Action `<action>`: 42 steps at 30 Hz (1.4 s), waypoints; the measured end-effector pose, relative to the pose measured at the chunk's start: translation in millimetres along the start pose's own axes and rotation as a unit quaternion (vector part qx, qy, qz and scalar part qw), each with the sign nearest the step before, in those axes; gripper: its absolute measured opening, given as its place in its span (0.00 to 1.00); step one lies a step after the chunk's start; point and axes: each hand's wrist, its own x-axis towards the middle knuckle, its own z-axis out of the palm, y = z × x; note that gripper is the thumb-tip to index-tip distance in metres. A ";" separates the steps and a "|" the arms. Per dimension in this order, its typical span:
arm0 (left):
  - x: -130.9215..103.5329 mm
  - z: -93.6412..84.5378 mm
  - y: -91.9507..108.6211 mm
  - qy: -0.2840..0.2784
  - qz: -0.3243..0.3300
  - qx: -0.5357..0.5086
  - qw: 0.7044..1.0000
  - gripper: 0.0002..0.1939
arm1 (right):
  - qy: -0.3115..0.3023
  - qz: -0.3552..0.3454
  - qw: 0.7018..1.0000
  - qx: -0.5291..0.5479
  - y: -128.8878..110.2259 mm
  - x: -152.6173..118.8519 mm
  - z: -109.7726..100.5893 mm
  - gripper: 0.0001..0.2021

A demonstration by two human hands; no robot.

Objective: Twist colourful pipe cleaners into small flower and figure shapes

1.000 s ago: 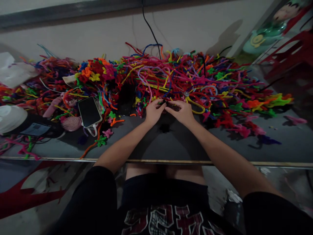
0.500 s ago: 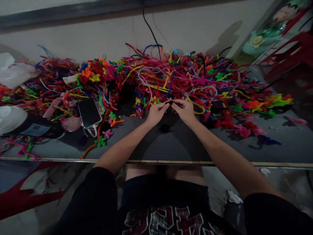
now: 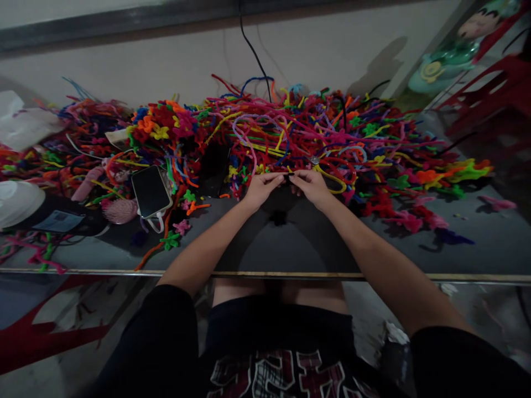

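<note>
My left hand [image 3: 262,189] and my right hand [image 3: 310,186] meet over the table, just in front of the pile. Both are closed, thumb against fingers, on a small black pipe cleaner [image 3: 287,178]; the fingertips mostly cover it, so its shape is unclear. Below them, a black fuzzy pipe-cleaner piece [image 3: 279,218] lies on the dark tabletop. Yellow-handled scissors [image 3: 338,184] rest in the pile beside my right hand. Many coloured pipe cleaners [image 3: 265,130] are heaped behind both hands.
A phone [image 3: 151,190] with a white cable, a pink hairbrush [image 3: 120,211] and a large black-and-white bottle [image 3: 62,210] lie on the left. Pipe-cleaner flowers [image 3: 409,220] are scattered to the right. The table edge [image 3: 286,274] runs close to my body. Red chairs [image 3: 493,99] stand at far right.
My fingertips have shifted slightly around the small black piece, which shows less between them now. My right hand's lower fingers are more visible. The view has moved a little.
</note>
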 end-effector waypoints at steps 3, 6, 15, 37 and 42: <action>-0.6 -0.5 0.5 0.000 -0.006 0.002 1.000 0.19 | -0.030 -0.003 0.999 -0.014 -1.9 -1.7 -0.1 0.20; -1.4 -0.2 1.2 -0.018 -0.015 0.001 1.000 0.20 | -0.041 -0.002 0.999 -0.036 -2.6 -3.5 1.0 0.18; 0.2 0.2 -1.0 -0.025 0.019 0.088 0.996 0.15 | -0.003 -0.056 0.987 -0.154 10.9 -5.3 2.7 0.12; 1.6 -4.9 2.1 -0.017 -0.007 0.015 1.000 0.18 | 0.026 0.000 0.999 0.026 -2.9 -3.5 3.4 0.14; 2.3 -10.2 11.1 -0.071 -0.045 -0.016 0.996 0.18 | -0.042 0.000 0.998 0.035 -6.8 -5.4 -0.4 0.14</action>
